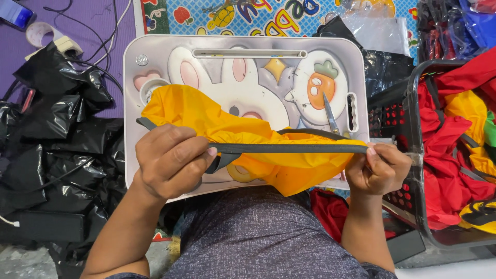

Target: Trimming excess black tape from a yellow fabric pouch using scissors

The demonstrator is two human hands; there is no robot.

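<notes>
Left hand (173,163) and right hand (377,168) each grip one end of a dark strap (289,149), pulling it taut across yellow fabric (206,116) lying on the table (132,103), scissors (330,114) just beyond

A small lap table (132,103) with rounded corners carries the work — its pale top printed with a rabbit and a carrot. On it lie a crumpled yellow fabric piece (206,116) with a dark grey band (289,149), and small scissors (330,114) — blades over the carrot.
</notes>
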